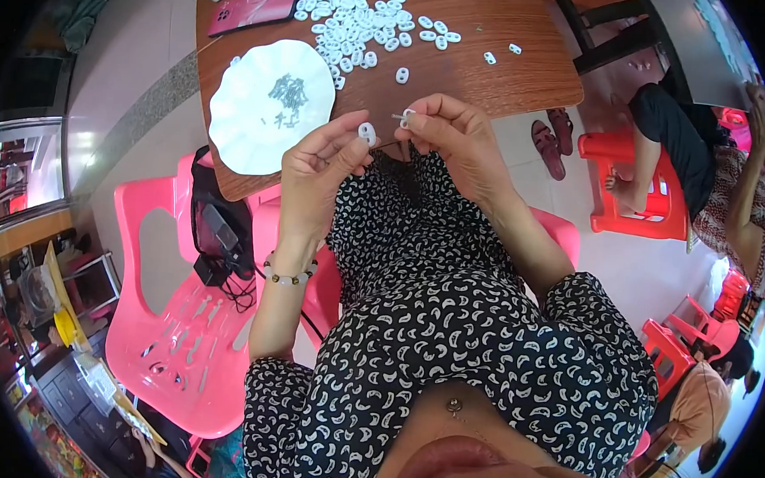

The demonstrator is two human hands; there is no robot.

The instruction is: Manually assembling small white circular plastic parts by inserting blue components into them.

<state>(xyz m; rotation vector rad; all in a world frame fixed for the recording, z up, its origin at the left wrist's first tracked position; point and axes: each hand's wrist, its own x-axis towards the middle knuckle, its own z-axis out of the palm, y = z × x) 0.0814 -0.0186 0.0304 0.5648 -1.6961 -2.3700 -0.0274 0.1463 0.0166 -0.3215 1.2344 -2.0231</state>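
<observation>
My left hand [322, 162] pinches a small white oval plastic piece with two holes [367, 134] between thumb and fingertips, in front of the table's near edge. Close beside it, my right hand [457, 143] grips a similar white piece [407, 119]; a thin metal screw [397, 116] sticks out of it toward the left. Just left of my hands, a white wavy-rimmed plate [243, 102] holds a small heap of screws [289, 96]. Beyond the plate lies a spread pile of white two-hole pieces [351, 21], with several lying loose to its right.
The brown wooden table [512, 86] also bears a pink rectangular phone-like object [254, 10]. A pink chair [169, 340] with a black bag and cables [218, 239] stands at left. At right, another person [731, 188] sits by a red stool [635, 200]; dark red slippers [549, 148] lie on the floor.
</observation>
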